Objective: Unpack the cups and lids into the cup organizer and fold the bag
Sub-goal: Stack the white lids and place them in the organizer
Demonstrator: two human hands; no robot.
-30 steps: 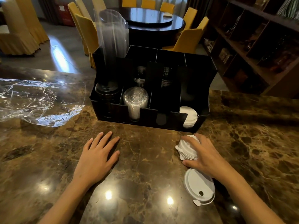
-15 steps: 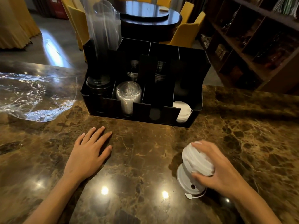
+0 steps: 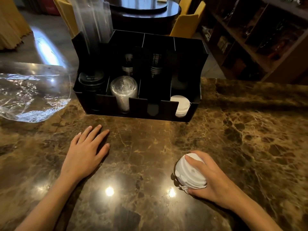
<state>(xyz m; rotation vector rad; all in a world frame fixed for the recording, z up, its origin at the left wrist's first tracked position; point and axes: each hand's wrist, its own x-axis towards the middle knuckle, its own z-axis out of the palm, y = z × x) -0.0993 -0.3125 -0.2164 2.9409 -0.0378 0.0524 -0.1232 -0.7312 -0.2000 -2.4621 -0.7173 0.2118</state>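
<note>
A black cup organizer [image 3: 190, 112] stands on the brown marble counter [image 3: 250, 130]. Its front slots hold black lids [image 3: 90, 79], a stack of clear lids [image 3: 123, 87] and white lids [image 3: 180, 105]; dark cups [image 3: 128, 64] stand in the rear compartments. A tall clear sleeve [image 3: 93, 19] rises from the back left compartment. My right hand [image 3: 211, 179] grips a stack of white lids [image 3: 188, 174] low on the counter at the right. My left hand [image 3: 85, 155] lies flat, palm down, in front of the organizer. A crumpled clear plastic bag [image 3: 31, 95] lies at the left.
Beyond the counter are a dark round table [image 3: 145, 12], yellow chairs [image 3: 188, 22] and a wooden shelf unit [image 3: 260, 39] at the right. Bare marble lies between my hands and to the right of the organizer.
My right hand pulled the white lid stack back toward me, set it over the single lid lying flat, and now holds them together. The left hand stayed put. The view shifted slightly.
</note>
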